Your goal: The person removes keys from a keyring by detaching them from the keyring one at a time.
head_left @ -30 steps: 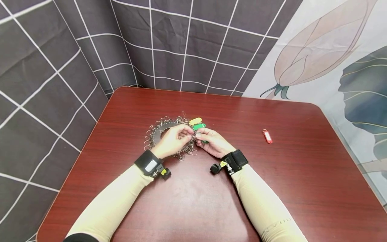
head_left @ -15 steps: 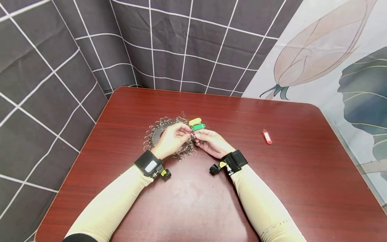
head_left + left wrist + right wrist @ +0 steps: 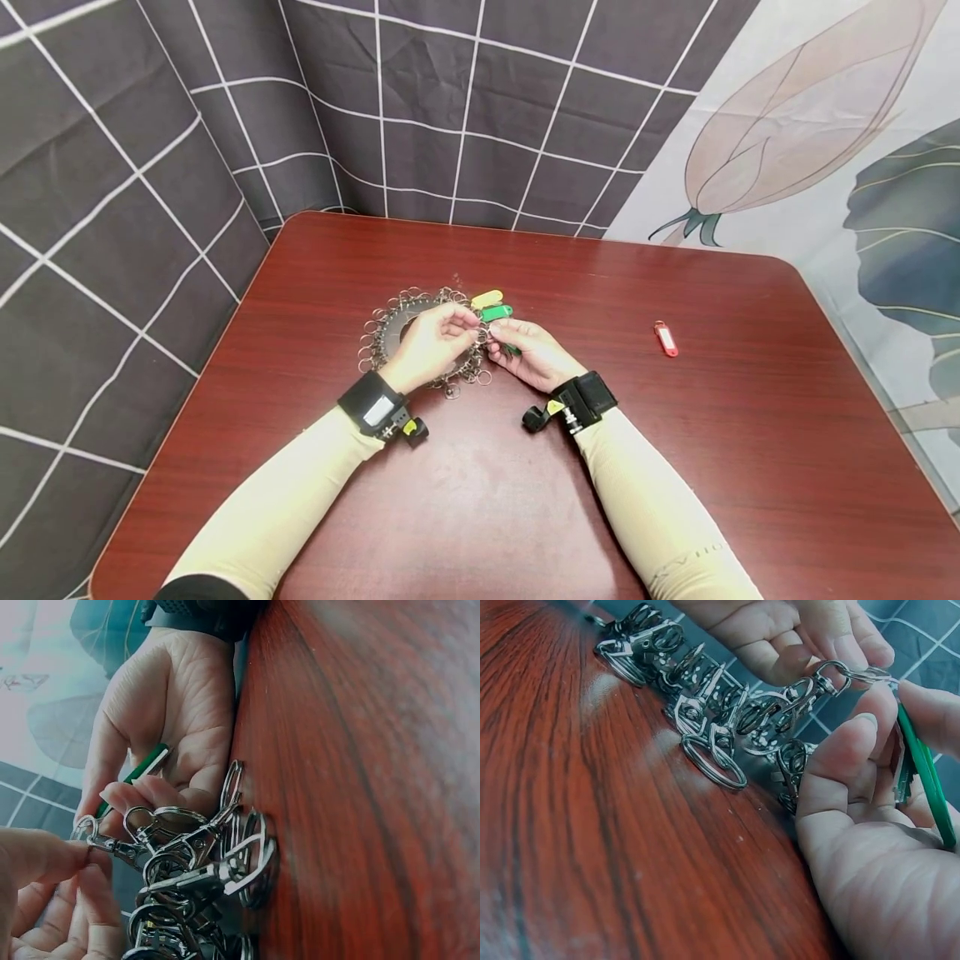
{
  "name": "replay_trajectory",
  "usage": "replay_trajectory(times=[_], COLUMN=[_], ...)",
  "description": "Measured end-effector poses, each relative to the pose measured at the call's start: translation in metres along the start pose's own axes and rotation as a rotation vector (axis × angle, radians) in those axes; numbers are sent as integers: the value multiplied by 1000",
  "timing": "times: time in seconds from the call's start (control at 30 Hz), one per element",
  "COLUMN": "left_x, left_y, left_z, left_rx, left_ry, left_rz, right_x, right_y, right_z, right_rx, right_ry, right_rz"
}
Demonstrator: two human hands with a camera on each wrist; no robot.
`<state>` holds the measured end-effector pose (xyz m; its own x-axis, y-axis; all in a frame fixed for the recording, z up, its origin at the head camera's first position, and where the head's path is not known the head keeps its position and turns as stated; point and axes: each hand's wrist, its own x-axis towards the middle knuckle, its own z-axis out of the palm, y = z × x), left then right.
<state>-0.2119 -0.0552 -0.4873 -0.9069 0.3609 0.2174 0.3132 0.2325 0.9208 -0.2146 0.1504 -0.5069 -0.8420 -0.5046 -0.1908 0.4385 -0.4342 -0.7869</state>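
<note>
My left fingers (image 3: 56, 859) pinch a clasp (image 3: 112, 846) on the ring pile (image 3: 420, 337), right fingers (image 3: 855, 746) holding a green tag (image 3: 926, 780) beside it.

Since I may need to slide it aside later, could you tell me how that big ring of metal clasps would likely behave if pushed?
The ring of clasps would probably drag rather than roll, lying flat on the table. Its loose split rings look apt to flop, tangle and rattle. All metal, so likely heavy for its size.

A makeshift recording corner in a room rather than a workshop: a dark red wood-grain counter (image 3: 675, 467) stands against hung cloths, a grey grid-patterned curtain (image 3: 420, 108) (creased) behind its far-left corner and a pale flower-print sheet (image 3: 810, 125) along its right edge.
</note>
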Motion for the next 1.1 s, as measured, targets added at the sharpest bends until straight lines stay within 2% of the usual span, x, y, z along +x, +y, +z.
replay_trajectory(times=[0.17,0.23,0.4,0.53,0.73,0.97,1.1], left_x=[-2,-1,-2,-1,0,0,0], left_y=[2,1,0,-1,-3,-3,0], left_z=[0,1,1,1,1,0,0], left_rx=[6,18,75,106,121,47,65], left_ry=[-59,-67,-49,-55,-31,23,19], left_rz=[-56,-55,-26,-37,-18,-4,-6], right_x=[0,0,0,0,0,1,1], right_y=[0,0,0,1,1,1,1], right_z=[-1,-1,-1,0,0,1,0], right_rx=[19,29,39,28,1,-3,-10], right_ry=[-5,-9,-12,-9,-21,-21,-19], right_rz=[-2,-3,-2,-6,-16,-14,-15])
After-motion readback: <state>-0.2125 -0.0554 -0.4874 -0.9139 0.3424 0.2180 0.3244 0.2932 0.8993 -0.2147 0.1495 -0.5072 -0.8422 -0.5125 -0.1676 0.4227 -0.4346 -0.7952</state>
